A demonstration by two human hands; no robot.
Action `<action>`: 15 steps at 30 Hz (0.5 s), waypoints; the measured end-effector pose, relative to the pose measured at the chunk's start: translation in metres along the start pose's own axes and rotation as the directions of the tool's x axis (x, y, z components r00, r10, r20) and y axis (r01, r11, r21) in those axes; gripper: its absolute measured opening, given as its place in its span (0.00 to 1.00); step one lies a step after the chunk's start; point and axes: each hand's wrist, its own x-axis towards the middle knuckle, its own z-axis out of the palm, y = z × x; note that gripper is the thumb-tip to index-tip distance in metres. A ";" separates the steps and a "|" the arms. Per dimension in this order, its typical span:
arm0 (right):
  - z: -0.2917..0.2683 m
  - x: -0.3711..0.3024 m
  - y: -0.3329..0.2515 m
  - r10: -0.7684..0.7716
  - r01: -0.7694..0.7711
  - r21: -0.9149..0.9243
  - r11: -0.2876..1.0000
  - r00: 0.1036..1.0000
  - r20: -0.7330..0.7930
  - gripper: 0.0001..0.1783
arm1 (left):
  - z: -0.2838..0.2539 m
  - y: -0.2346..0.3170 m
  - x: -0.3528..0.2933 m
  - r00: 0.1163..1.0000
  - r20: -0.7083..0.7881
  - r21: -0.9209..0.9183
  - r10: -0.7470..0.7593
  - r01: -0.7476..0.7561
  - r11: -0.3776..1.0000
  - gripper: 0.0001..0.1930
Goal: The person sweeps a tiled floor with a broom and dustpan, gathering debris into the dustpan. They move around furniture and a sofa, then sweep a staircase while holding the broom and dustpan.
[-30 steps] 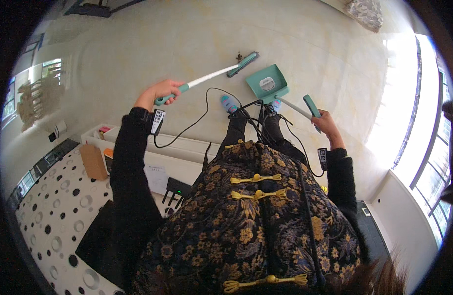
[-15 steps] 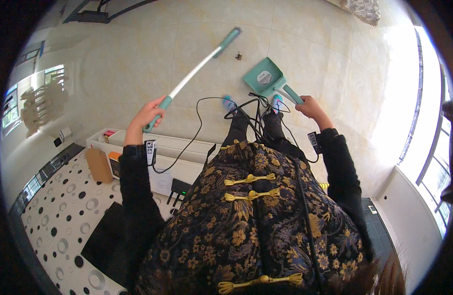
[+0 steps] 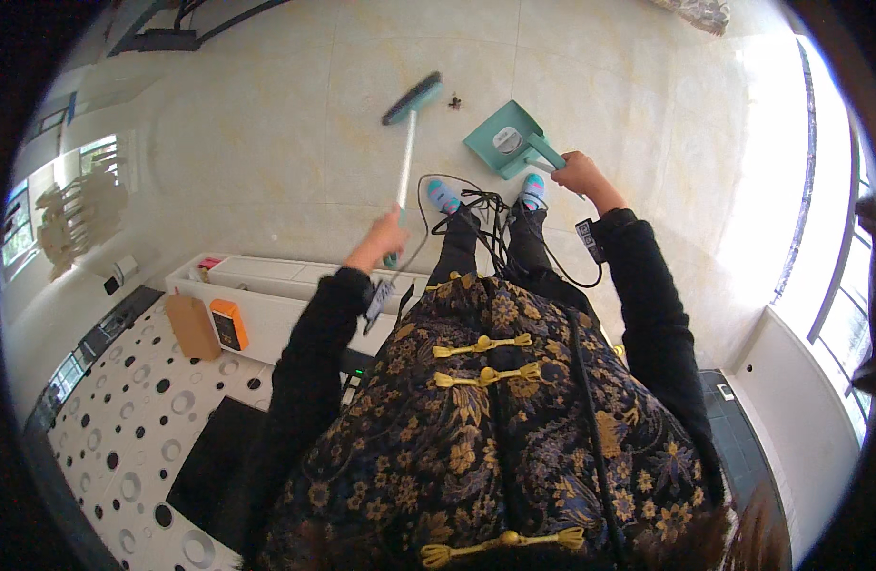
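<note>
My left hand (image 3: 386, 237) is closed round the green grip of a small broom (image 3: 408, 147) with a white handle. The broom's green head and dark bristles rest on the floor, just left of a small dark pile of debris (image 3: 455, 102). My right hand (image 3: 581, 173) grips the handle of a green dustpan (image 3: 505, 140), which lies low at the floor in front of my feet. The open front of the pan points toward the far left, and a pale round label shows inside it. The debris lies between broom head and pan, apart from both.
Black cables (image 3: 495, 205) hang between my wrists and loop about my shoes (image 3: 442, 195). To the left stands a long white cabinet (image 3: 266, 276), with an orange box (image 3: 228, 324) and a brown cardboard piece (image 3: 191, 328) beside it. Pale tiles cover the floor (image 3: 295, 143); windows line the right.
My left hand has swung right and nearer my body, and the broom head has moved left and turned, its bristles now showing. The dustpan has shifted slightly left and away from me.
</note>
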 end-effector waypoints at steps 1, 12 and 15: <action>0.001 0.000 0.000 -0.003 0.002 -0.006 1.000 1.000 -0.013 0.22 | 0.014 -0.002 -0.014 1.000 0.021 0.047 0.009 -0.010 0.999 0.35; 0.002 0.001 0.004 -0.009 0.009 -0.027 1.000 1.000 -0.006 0.24 | -0.039 -0.030 -0.102 0.993 0.113 -0.558 -0.031 0.089 0.825 0.34; 0.005 0.003 0.005 -0.042 0.041 -0.022 0.999 0.998 -0.049 0.18 | -0.044 -0.036 -0.088 0.999 0.016 -0.530 0.030 -0.017 0.848 0.35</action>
